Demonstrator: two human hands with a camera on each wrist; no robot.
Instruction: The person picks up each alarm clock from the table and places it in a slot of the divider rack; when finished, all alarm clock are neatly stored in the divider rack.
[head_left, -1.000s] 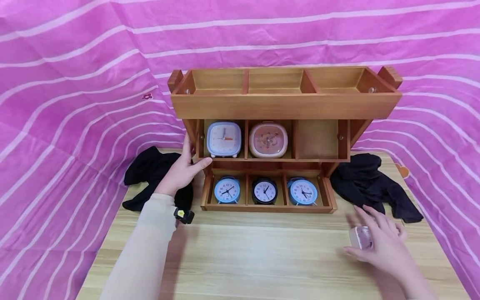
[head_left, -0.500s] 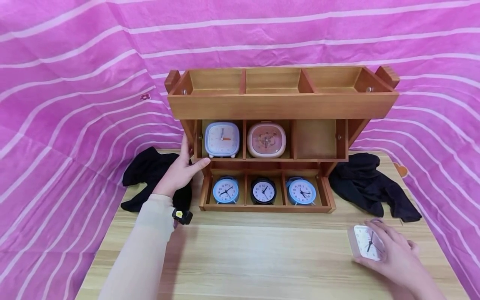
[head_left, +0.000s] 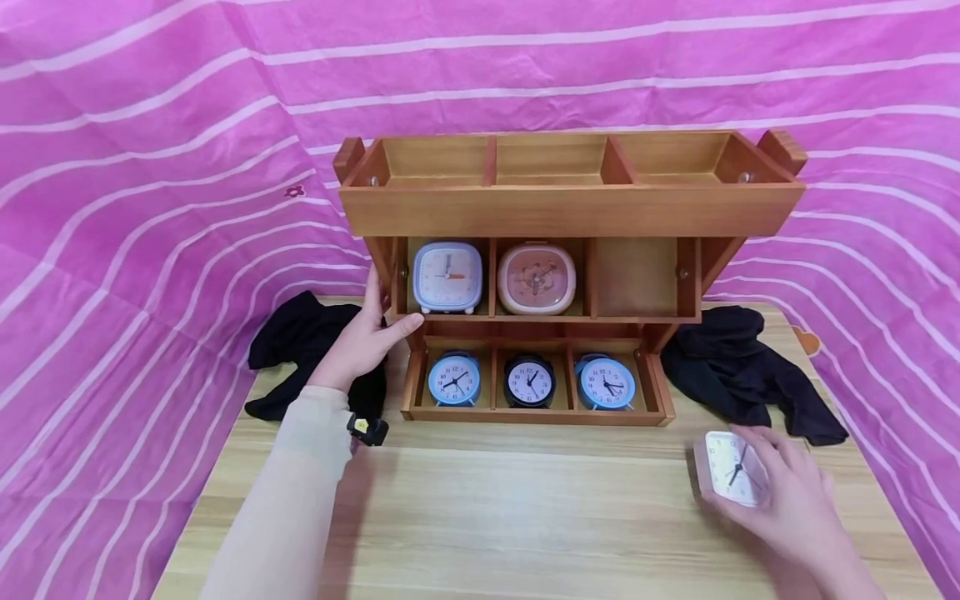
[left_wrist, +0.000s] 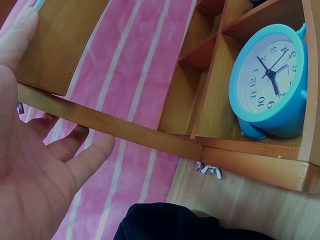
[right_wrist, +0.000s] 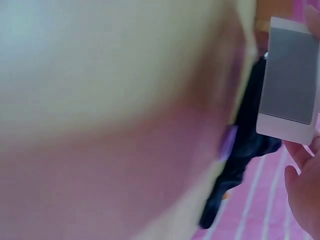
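A square alarm clock with a white face (head_left: pixel 727 467) is in my right hand (head_left: pixel 798 504), thumb on one side and fingers on the other, over the right part of the table. The right wrist view shows its grey underside panel (right_wrist: pixel 290 75). My left hand (head_left: pixel 363 346) holds the left side of a tiered wooden organizer (head_left: pixel 570 214), thumb at the middle tier's front corner, fingers behind the strut (left_wrist: pixel 115 122). That middle tier bears a blue-rimmed square clock (head_left: pixel 447 277) and a pink clock (head_left: pixel 537 279); its right compartment is bare.
In the bottom tier stand a blue round clock (head_left: pixel 454 379), a black one (head_left: pixel 529 382) and another blue one (head_left: pixel 604 382). Black cloths lie left (head_left: pixel 292 333) and right (head_left: pixel 735 367) of the organizer. A pink striped curtain (head_left: pixel 150 250) surrounds the table (head_left: pixel 510 517).
My right hand has closed its hold on the square clock, turned its face upward into view and raised it slightly. My left hand keeps its place on the organizer.
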